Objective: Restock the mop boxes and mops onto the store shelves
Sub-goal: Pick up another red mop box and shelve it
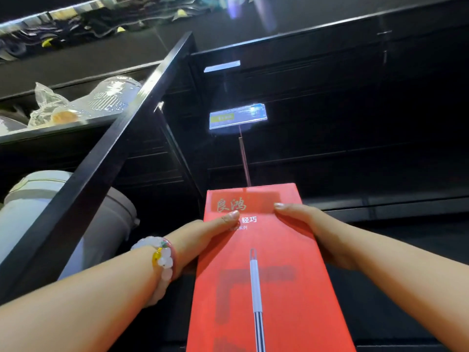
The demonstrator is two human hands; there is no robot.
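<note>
Red mop box [264,262] gripped both sides: left hand [203,237], right hand [312,232], thumbs on top. Black shelf [380,207] ahead.

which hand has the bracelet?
The left hand, gripping the red mop box; beaded bracelet on its wrist. The right hand is bare.

Red mop box [264,262]: gold brush-script characters 良鸿 near its top edge, with white characters 轻巧 just below; a smaller white line beneath is too blurred to read. Shelf price tag [238,119]: print possibly a price, illegible.
</note>
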